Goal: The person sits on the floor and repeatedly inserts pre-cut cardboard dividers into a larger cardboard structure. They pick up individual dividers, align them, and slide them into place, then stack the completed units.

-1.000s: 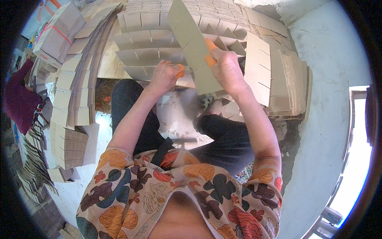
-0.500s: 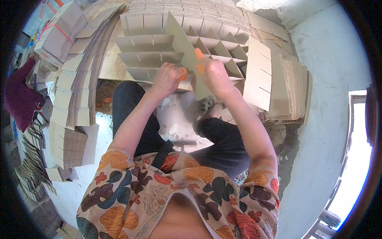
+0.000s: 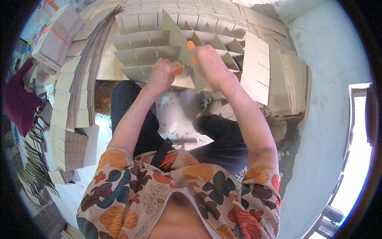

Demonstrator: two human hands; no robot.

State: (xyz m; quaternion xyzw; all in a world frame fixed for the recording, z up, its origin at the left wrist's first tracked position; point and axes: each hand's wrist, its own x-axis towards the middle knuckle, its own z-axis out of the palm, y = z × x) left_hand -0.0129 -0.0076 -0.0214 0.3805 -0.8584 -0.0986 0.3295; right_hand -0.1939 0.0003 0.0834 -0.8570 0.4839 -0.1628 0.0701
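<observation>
A slotted cardboard divider grid (image 3: 215, 43) lies in front of me, its right part crossed into cells and its left part made of parallel upright strips (image 3: 143, 53). A long cardboard divider strip (image 3: 174, 34) stands across these strips at a slant. My right hand (image 3: 211, 65) grips this strip on its right face, fingers closed. On its left, my left hand (image 3: 161, 75) has its fingers closed on the nearest parallel strip (image 3: 135, 74), close to the crossing. Orange covers sit on fingers of both hands. The slots under my hands are hidden.
A slotted cardboard sheet (image 3: 255, 65) leans at the grid's right, beside a stack of cardboard (image 3: 290, 85). Rows of cardboard strips (image 3: 79, 79) lie at the left, near a strapped carton (image 3: 57, 36). A person in a purple sleeve (image 3: 22, 101) is at far left.
Both hands, the divider strip and the grid appear slightly further left and up in view. The divider strip's near end has shifted a little away from me. Both grips look the same.
</observation>
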